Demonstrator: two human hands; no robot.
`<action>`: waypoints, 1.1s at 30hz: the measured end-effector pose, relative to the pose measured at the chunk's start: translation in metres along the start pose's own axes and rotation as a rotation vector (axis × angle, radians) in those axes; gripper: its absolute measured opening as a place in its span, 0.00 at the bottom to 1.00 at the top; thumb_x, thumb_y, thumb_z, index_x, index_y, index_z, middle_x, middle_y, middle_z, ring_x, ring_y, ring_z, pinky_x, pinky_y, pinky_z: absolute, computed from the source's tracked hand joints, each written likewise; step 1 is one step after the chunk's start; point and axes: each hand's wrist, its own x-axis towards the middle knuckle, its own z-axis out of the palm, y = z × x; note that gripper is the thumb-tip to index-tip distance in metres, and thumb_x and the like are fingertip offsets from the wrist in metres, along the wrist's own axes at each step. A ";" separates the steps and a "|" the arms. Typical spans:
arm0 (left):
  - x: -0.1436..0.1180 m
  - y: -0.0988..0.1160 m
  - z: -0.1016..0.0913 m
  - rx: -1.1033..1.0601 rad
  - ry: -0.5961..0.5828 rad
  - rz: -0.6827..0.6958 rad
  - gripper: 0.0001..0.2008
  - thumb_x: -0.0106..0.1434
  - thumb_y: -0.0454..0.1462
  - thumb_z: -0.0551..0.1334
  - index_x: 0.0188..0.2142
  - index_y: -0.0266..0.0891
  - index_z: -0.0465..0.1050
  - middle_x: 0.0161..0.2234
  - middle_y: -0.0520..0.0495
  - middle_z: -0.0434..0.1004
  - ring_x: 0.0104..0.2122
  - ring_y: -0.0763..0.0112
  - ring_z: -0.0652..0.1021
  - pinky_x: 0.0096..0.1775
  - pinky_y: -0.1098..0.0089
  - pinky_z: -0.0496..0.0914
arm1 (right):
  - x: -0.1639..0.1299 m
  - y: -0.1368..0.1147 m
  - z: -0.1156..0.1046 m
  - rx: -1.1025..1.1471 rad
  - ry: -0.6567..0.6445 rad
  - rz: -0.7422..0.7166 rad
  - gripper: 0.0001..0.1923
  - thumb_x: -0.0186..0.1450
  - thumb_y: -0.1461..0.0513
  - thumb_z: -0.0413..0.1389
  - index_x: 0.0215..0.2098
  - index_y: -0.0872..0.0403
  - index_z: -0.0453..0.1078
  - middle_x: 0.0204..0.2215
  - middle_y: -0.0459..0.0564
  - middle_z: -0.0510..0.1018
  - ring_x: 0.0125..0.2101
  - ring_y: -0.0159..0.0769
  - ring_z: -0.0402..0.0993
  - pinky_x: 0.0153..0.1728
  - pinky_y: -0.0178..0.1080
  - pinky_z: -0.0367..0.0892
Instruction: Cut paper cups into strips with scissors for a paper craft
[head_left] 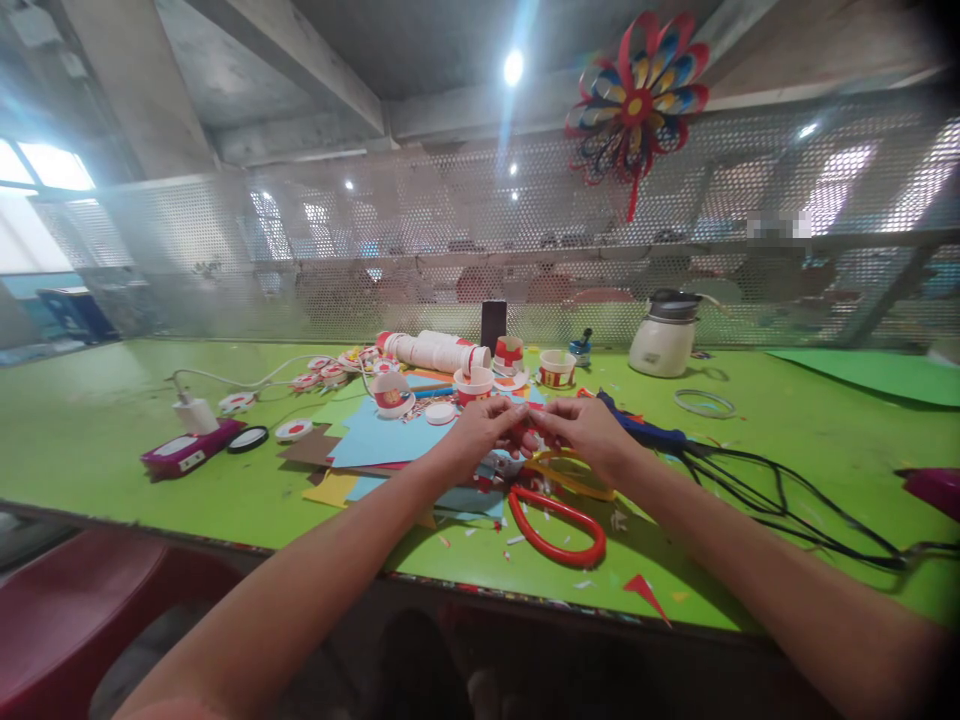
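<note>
My left hand (484, 428) and my right hand (585, 432) meet over the green table (90, 430), fingertips pinched together on a small red paper piece (527, 433). Most of that piece is hidden by my fingers. Just below my hands lie red-handled scissors (559, 528) and yellow-handled scissors (574, 478). Blue paper sheets (382, 438) lie under and left of my left hand, with brown and yellow sheets beneath them.
Paper cups (474, 385) and a lying stack of cups (435, 351) sit behind my hands. A magenta power strip (187, 452) is at left, a glue gun (645, 428) with black cables at right, a white kettle (664, 335) and a mesh wall with a pinwheel (637, 100) behind.
</note>
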 end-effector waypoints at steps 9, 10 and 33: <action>0.001 0.000 0.000 0.026 0.018 -0.016 0.17 0.55 0.46 0.68 0.29 0.36 0.65 0.22 0.49 0.77 0.21 0.74 0.75 0.27 0.72 0.67 | 0.000 0.001 0.000 0.006 -0.008 -0.001 0.19 0.50 0.48 0.62 0.18 0.54 0.67 0.13 0.40 0.67 0.16 0.27 0.59 0.20 0.35 0.55; 0.001 0.000 0.000 0.027 0.016 -0.014 0.17 0.55 0.46 0.67 0.29 0.36 0.65 0.22 0.49 0.77 0.21 0.74 0.75 0.27 0.72 0.67 | 0.000 0.002 0.000 0.009 -0.008 0.000 0.19 0.50 0.48 0.62 0.18 0.54 0.67 0.13 0.40 0.67 0.16 0.27 0.59 0.20 0.35 0.55; 0.006 -0.010 -0.006 -0.067 -0.042 -0.026 0.18 0.53 0.46 0.68 0.28 0.36 0.64 0.23 0.47 0.79 0.24 0.70 0.78 0.30 0.70 0.68 | 0.002 0.005 0.000 0.003 0.045 -0.049 0.24 0.49 0.42 0.63 0.17 0.54 0.68 0.13 0.43 0.68 0.17 0.29 0.61 0.20 0.36 0.59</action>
